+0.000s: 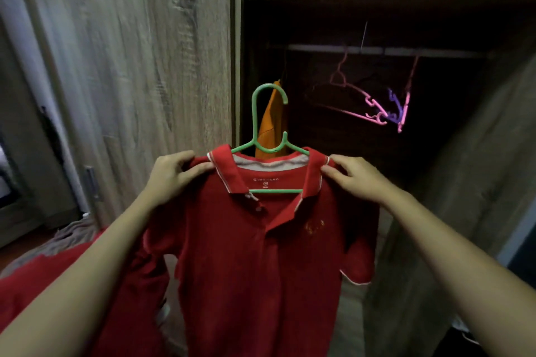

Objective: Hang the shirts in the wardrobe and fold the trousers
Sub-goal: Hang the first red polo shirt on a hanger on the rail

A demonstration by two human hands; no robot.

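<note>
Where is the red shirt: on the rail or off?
Off: left hand and right hand hold the shirt, green hanger below the rail.

Dim, soft light reaches the red shirt (pixel 246 240) at the grip evenly, its colour flat and slightly grainy. Beyond and above the grip the wardrobe interior (pixel 362 153) falls to near-black (pink hangers (pixel 372 104) barely glow). Left of the grip the door (pixel 130 52) looks softly blurred; frame edges bow.
</note>
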